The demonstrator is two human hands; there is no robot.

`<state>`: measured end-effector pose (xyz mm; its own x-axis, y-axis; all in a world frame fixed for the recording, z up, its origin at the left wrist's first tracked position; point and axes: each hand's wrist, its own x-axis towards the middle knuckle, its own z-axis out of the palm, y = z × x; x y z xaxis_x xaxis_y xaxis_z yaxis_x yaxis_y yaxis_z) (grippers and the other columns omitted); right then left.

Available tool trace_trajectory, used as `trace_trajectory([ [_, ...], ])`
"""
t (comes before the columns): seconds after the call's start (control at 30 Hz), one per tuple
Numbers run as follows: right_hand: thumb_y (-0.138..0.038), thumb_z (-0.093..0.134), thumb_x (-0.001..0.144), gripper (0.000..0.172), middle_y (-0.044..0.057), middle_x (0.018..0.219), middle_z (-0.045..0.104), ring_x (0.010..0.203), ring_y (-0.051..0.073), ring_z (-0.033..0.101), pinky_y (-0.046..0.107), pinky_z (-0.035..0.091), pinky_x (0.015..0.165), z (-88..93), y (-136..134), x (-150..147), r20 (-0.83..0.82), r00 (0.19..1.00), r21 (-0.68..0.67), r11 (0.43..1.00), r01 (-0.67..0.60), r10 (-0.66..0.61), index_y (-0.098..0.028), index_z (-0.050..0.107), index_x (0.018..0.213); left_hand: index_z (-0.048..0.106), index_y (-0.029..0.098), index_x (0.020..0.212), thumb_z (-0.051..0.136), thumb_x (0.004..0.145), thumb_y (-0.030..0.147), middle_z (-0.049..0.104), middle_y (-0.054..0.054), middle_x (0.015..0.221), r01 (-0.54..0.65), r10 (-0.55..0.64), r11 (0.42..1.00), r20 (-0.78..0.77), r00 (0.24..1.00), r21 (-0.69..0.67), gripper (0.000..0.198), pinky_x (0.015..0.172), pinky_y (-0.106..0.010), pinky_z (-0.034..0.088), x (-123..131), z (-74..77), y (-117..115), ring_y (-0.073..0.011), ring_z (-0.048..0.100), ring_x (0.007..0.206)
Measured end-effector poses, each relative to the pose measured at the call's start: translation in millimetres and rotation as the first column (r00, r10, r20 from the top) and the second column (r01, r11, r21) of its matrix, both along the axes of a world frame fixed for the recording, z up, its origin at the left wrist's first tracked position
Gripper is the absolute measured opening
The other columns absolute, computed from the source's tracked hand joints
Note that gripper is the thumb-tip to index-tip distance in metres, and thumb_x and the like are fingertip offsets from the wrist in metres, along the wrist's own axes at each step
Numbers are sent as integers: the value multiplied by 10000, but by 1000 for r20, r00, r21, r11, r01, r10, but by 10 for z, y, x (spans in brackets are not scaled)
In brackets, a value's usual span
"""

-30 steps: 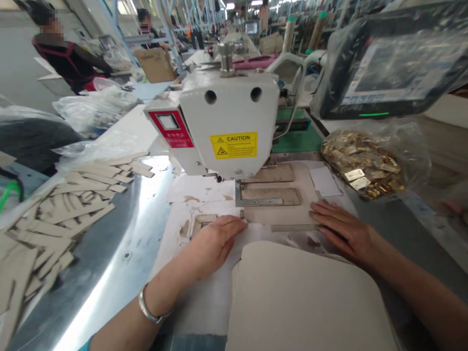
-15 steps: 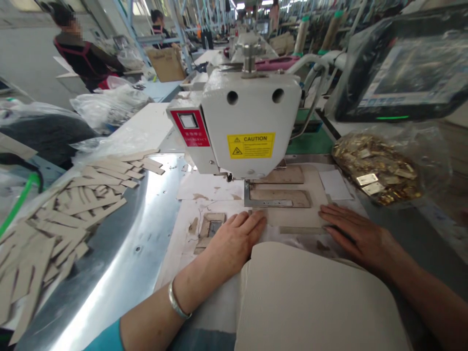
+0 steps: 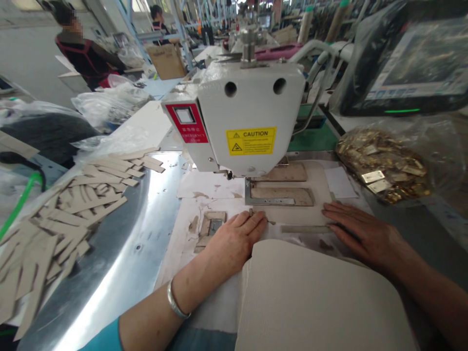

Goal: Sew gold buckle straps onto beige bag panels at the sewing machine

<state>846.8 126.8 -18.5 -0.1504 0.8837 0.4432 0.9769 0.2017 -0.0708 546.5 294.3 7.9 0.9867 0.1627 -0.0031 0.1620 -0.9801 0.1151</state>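
A beige flat panel (image 3: 300, 215) lies on the white-papered bed beneath the head of an industrial sewing machine (image 3: 252, 112). My left hand (image 3: 239, 236) rests flat at its near left edge, fingers stretched out. At its right edge lies my right hand (image 3: 353, 226), fingers extended and holding nothing. A metal clamp frame (image 3: 270, 200) sits on the panel near the needle area, with tan padded strips (image 3: 292, 195) beside it. Closer to me, a stack of larger beige pieces (image 3: 314, 297) stands between my forearms. A small square frame (image 3: 211, 230) is left of my left hand.
Many beige strips (image 3: 73, 214) are heaped on the metal table at left. A plastic bag of gold metal plates (image 3: 383, 165) sits at right, under a plastic-wrapped screen (image 3: 413, 63). Another person (image 3: 84, 48) works at the far left.
My view has shifted slightly. Both hands stay at the panel's edges with almost no movement, and the panel looks the same under the clamp.
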Motion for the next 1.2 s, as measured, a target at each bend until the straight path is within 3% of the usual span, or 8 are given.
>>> trace_trajectory([
  [0.3, -229, 494, 967, 295, 99, 1255, 670, 1165, 260, 638, 468, 542, 1007, -41, 1, 11, -30, 999, 12, 999, 33, -33, -203, 608, 1238, 540, 107, 1291, 459, 924, 149, 454, -147, 1469, -19, 18, 999, 33, 999, 40, 378, 1084, -379, 420, 2, 45, 4, -253, 480, 1254],
  [0.5, -291, 487, 975, 267, 89, 1178, 710, 1066, 263, 689, 449, 588, 930, 23, 53, 10, 32, 999, 27, 999, 42, -43, -202, 654, 1162, 437, 72, 1411, 472, 907, 175, 375, -156, 1531, 8, -10, 994, 11, 1000, 106, 516, 1046, -375, 431, 5, 16, 32, -261, 497, 1221],
  [0.63, -307, 463, 982, 286, 88, 1156, 719, 1031, 262, 703, 439, 602, 895, 82, 78, -18, 62, 996, 24, 998, 58, -59, -193, 672, 1141, 446, 75, 1415, 462, 931, 186, 375, -132, 1542, 28, -32, 986, 23, 999, 162, 497, 996, -375, 440, 9, 4, 33, -260, 496, 1202],
  [1.0, -254, 516, 949, 237, 71, 1152, 723, 1057, 247, 693, 443, 577, 944, 54, 61, 26, -15, 1000, 10, 1000, -9, 9, -213, 701, 1092, 512, 124, 1362, 460, 955, 209, 433, -98, 1512, 26, -28, 999, 61, 998, 37, 420, 1058, -379, 413, -42, -22, 23, -248, 477, 1246],
  [1.2, -192, 544, 927, 210, 76, 1133, 727, 1089, 224, 675, 406, 546, 986, 167, 59, -112, -133, 990, -69, 997, 31, -40, -209, 702, 1063, 517, 185, 1376, 517, 915, 223, 522, -89, 1433, 35, -34, 999, 115, 993, -1, 462, 1097, -451, 398, -45, -69, 82, -275, 437, 1309],
])
